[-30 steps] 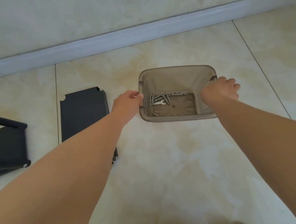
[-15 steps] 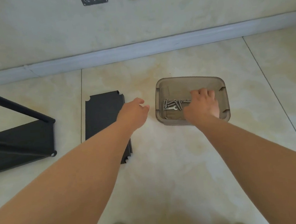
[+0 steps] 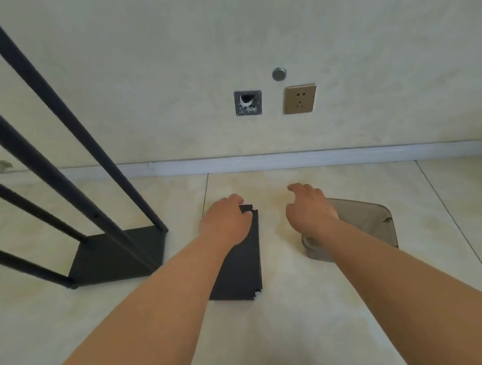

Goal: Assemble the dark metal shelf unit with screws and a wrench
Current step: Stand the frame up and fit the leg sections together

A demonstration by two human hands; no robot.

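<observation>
head view: fingers (image 3: 244, 211) of the left hand (image 3: 226, 223) curl onto the far notched corner of a loose dark shelf panel (image 3: 242, 266) lying flat on the floor (image 3: 305, 308), apparently to lift it. the right hand (image 3: 310, 212) hovers beside it, loosely curled, holding nothing, over the brown parts bin (image 3: 376, 225). the partly built shelf frame (image 3: 114, 257) stands at left, near enough to take the panel.

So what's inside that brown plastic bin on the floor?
From here, little: the brown bin shows only its bare inner wall. The right hand and forearm cover its near-left part, so whatever lies there is hidden.
</observation>
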